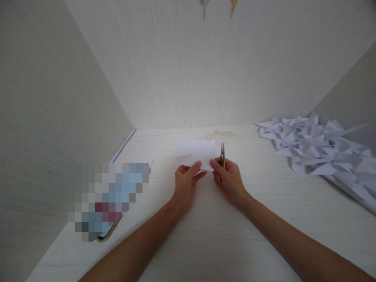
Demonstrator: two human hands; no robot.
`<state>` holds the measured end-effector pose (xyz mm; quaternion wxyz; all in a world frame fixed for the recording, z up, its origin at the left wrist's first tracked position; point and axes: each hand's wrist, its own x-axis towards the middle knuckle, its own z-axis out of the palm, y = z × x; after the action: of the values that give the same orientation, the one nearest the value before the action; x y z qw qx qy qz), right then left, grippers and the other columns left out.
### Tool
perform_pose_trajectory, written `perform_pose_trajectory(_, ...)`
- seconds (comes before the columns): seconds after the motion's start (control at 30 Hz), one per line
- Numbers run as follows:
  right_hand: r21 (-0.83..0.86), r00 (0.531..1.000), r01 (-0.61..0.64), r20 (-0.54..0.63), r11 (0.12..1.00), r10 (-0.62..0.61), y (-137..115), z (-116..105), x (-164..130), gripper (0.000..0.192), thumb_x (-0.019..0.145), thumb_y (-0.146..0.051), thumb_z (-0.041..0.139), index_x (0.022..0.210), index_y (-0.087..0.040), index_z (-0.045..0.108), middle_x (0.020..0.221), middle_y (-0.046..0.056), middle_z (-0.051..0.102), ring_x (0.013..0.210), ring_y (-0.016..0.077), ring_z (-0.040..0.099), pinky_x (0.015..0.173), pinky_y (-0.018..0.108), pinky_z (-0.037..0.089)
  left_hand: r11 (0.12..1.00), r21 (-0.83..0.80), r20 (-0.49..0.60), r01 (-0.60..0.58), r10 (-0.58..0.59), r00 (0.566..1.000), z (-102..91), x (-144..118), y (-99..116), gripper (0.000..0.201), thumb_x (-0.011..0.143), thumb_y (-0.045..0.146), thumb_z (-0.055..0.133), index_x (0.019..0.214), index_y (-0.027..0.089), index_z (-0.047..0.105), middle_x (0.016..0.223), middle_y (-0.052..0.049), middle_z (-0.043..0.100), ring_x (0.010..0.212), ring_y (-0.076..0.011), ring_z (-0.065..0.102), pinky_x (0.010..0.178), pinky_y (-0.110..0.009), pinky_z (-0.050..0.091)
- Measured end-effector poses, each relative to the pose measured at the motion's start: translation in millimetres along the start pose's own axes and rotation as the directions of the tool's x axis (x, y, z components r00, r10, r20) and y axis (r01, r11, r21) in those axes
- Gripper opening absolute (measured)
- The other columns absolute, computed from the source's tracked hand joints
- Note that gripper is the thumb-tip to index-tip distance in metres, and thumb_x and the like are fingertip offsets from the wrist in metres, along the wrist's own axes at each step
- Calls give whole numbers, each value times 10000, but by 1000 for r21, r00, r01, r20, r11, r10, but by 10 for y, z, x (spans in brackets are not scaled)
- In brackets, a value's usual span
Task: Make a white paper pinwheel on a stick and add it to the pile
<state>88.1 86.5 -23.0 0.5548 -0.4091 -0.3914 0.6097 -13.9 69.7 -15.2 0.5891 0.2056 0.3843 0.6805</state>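
A small white sheet of paper (197, 150) is held just above the table, between both hands. My left hand (187, 182) pinches its lower edge with the thumb on top; the other fingers curl beneath. At the paper's lower right corner, my right hand (227, 177) is closed with thumb and forefinger on the sheet. The same hand also keeps a slim metal tool (222, 153) with two pointed tips, which looks like small scissors. Its tips point away from me, and its lower part is hidden in the hand.
Pointed folded white paper pieces (320, 143) lie heaped on the right. A blurred-out phone-like object (113, 227) rests at left, near a thin white strip (122, 145) along the wall. Pale walls (188, 78) enclose the table (258, 231). Two pointed items show at the top edge.
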Motion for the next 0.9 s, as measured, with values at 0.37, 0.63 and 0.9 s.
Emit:
perform_pose_trajectory(0.37, -106, 991, 39, 128, 994, -25, 20, -28, -2, 341, 663, -427, 631, 519, -176, 451, 337, -88, 361, 285, 20, 249, 284, 177, 128, 933, 341, 25, -116, 114, 993, -28, 64, -36, 170, 559, 238, 700, 693, 151, 644, 671, -14, 644, 584, -115, 571, 422, -182, 427)
perform_pose_trajectory(0.63, -78, 983, -22, 180, 997, 36, -1, -25, -17, 258, 560, -348, 701, 662, -158, 560, 354, -100, 376, 303, 25, 260, 302, 178, 139, 920, 357, -29, -163, 186, 982, -46, 114, 3, 156, 558, 238, 688, 672, 156, 619, 665, -11, 625, 578, -112, 558, 422, -184, 403)
perform_pose_trajectory(0.9, -225, 987, 94, 148, 970, -61, 47, -40, 6, 255, 577, -364, 713, 617, -157, 568, 423, -85, 375, 367, 33, 279, 345, 198, 175, 912, 373, -22, -169, 190, 981, -45, 115, 9, 159, 551, 243, 695, 652, 153, 611, 647, -10, 618, 578, -115, 552, 424, -186, 399)
